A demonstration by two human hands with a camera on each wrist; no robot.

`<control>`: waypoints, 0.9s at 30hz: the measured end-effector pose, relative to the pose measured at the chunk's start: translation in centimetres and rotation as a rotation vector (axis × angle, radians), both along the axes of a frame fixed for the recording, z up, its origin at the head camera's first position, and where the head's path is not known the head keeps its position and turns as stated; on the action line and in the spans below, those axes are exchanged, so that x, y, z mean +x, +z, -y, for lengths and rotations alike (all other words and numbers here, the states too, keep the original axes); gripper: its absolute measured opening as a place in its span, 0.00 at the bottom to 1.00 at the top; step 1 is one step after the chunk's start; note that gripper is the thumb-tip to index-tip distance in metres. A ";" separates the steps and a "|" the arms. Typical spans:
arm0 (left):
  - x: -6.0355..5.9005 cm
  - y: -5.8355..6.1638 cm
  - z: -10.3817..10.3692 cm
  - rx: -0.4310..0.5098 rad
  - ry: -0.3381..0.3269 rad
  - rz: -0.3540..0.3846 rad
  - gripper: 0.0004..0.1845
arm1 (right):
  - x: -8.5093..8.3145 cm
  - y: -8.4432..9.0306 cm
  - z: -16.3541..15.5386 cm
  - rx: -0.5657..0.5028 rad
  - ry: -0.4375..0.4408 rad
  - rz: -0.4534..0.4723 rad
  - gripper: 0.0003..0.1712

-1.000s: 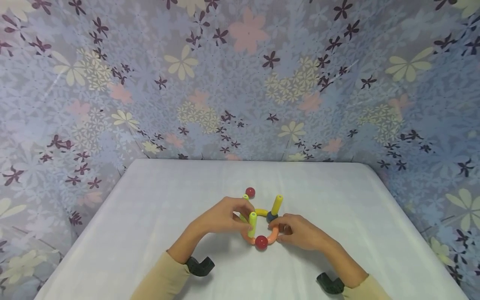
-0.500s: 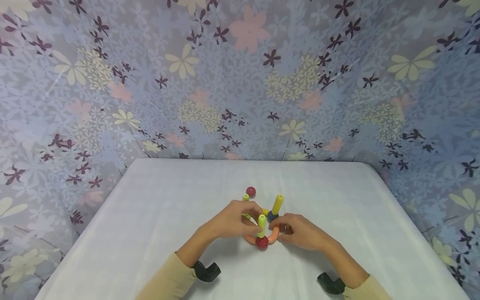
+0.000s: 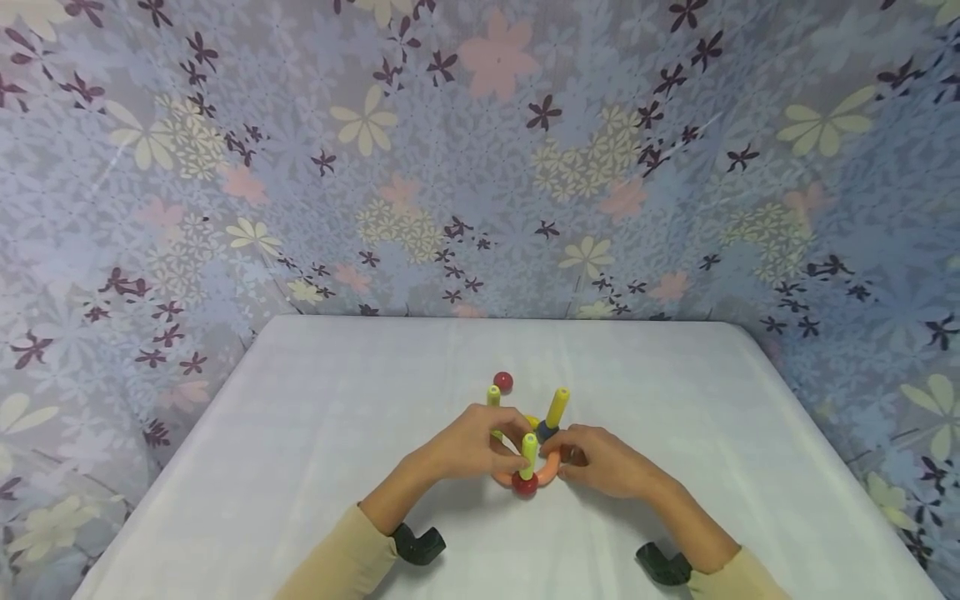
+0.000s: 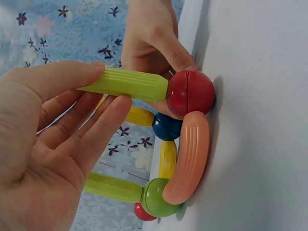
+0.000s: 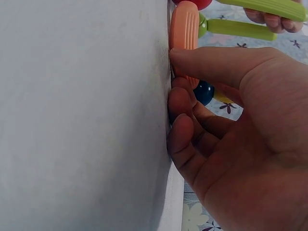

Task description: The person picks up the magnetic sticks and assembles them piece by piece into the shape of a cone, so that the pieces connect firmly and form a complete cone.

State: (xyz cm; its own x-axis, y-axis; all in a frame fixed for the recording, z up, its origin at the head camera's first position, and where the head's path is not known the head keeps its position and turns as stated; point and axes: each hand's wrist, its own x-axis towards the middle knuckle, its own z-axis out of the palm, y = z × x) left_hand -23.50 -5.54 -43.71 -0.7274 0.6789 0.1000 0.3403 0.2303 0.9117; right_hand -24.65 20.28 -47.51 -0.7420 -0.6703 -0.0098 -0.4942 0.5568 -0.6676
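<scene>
Left hand (image 3: 468,446) fingers clamped on a green stick (image 3: 528,454) standing on a red ball (image 3: 524,484); right hand (image 3: 603,461) fingers clamped on the orange curve (image 3: 547,473) on the counter (image 3: 300,433)

In the head view the left hand (image 3: 472,446) covers the lower part of the rear green stick (image 3: 492,397) and the green ball under it. The right hand (image 3: 603,460) hides the right end of the orange curved piece (image 3: 551,472) and part of the blue ball (image 3: 545,432). In the right wrist view the red ball (image 5: 191,3) is cut off by the top edge, and whether the fingertips (image 5: 179,103) press the orange piece or only the white tabletop (image 5: 82,115) cannot be told.
</scene>
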 end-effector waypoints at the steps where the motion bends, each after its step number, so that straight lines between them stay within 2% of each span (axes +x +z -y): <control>1: 0.0 0.0 0.0 0.007 -0.005 0.006 0.15 | 0.0 0.0 0.0 0.002 0.000 0.000 0.16; 12: 0.0 -0.1 0.1 0.028 -0.037 -0.035 0.15 | 0.0 -0.1 0.0 0.000 -0.009 -0.006 0.17; 16: -0.6 0.0 1.0 0.051 -0.010 -0.102 0.16 | 0.0 0.0 0.3 0.006 -0.011 -0.003 0.16; 19: -1.2 0.3 2.1 0.113 0.061 -0.154 0.13 | -0.1 0.0 0.4 0.025 -0.021 -0.002 0.16; 25: -2.3 0.7 4.0 0.279 0.295 -0.251 0.08 | 0.0 -0.1 0.4 0.039 -0.035 0.003 0.17; 27: -2.4 0.8 4.4 0.302 0.342 -0.267 0.10 | 0.0 -0.1 0.4 0.038 -0.036 0.001 0.17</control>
